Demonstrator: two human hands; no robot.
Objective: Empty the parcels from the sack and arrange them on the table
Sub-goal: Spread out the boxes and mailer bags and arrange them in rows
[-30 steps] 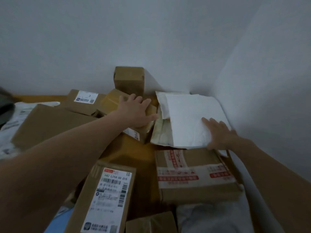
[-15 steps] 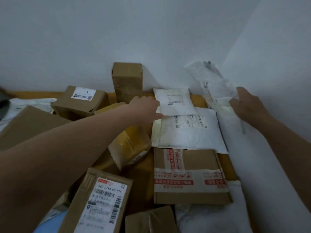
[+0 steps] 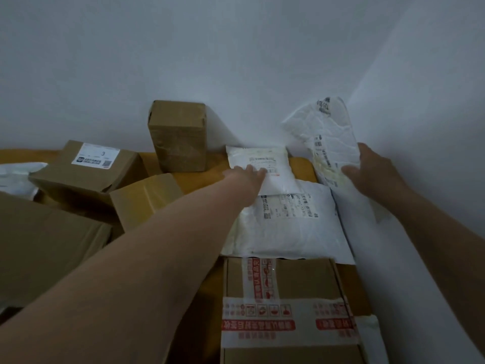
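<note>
Boxes (image 3: 286, 311) crowd the table (image 3: 199, 179), five brown ones, with a tall box (image 3: 178, 135) at the back. Three white mail bags (image 3: 288, 227) show near the corner. The left hand (image 3: 246, 176), arm stretched out, lies flat on the small bag (image 3: 262, 156). The right hand (image 3: 372, 174) grips the crumpled bag (image 3: 328, 132), tipped up against the wall (image 3: 420, 127).

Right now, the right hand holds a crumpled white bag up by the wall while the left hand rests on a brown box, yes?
Not quite. The head view shows the left hand resting on a small white mailer instead.
</note>
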